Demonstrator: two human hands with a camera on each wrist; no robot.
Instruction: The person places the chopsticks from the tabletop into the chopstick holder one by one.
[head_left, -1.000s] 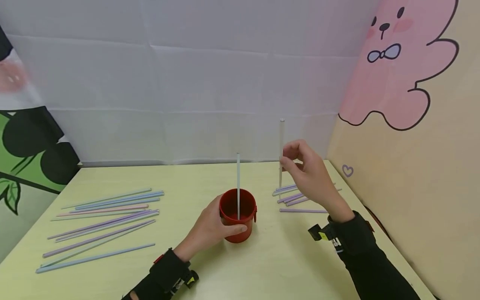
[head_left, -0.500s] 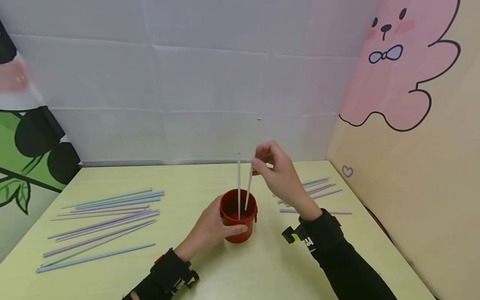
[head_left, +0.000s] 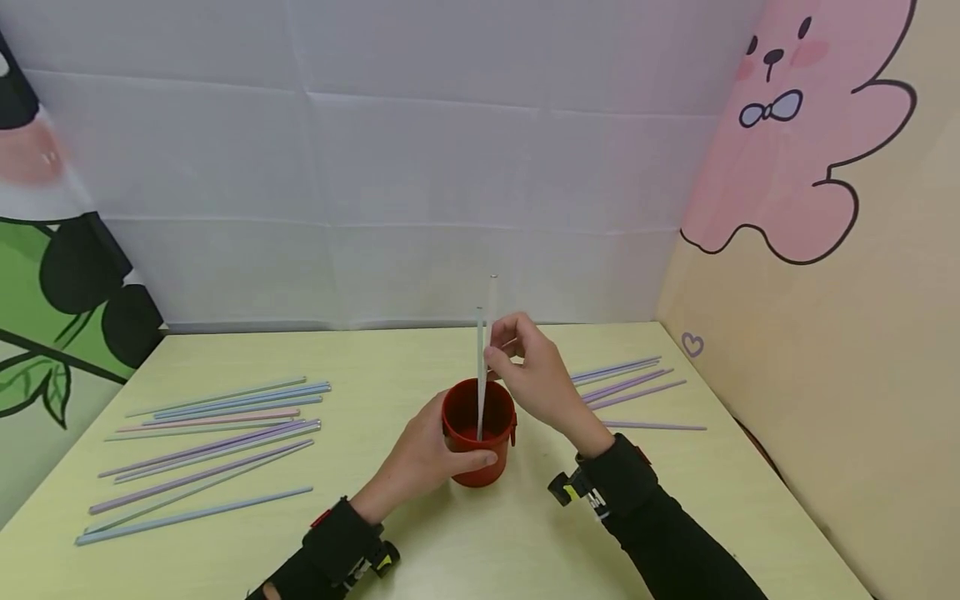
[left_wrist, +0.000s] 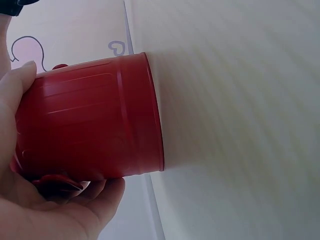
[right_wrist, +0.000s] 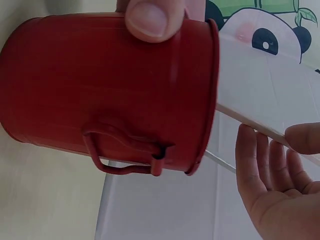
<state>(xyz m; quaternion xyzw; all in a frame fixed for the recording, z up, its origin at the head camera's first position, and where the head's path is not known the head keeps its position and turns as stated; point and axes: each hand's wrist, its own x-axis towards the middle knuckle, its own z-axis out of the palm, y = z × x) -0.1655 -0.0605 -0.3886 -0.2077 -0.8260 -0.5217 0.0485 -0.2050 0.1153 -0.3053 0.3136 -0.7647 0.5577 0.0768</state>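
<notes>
Pale yellow, the surface (head_left: 517, 542) spreads out beneath both arms. Nearest, the left hand (head_left: 420, 450) holds a red cup (head_left: 500, 456) round its left side, thumb on the near wall. Just above and right of the mouth, the right hand (head_left: 536, 375) pinches a pale stick (right_wrist: 252, 123) between thumb and fingers, the closer grip to it. That stick's long axis stands nearly upright, its lower part inside the rim, close beside a second stick (head_left: 480, 350). The two overlap there, so I cannot tell whether they touch, or whether the held one meets the bottom. Loose sticks (head_left: 202, 476) lie left; the right hand hides the left ends of the farther sticks (head_left: 630, 384) at right. Beyond hangs a white cloth (head_left: 412, 167).
</notes>
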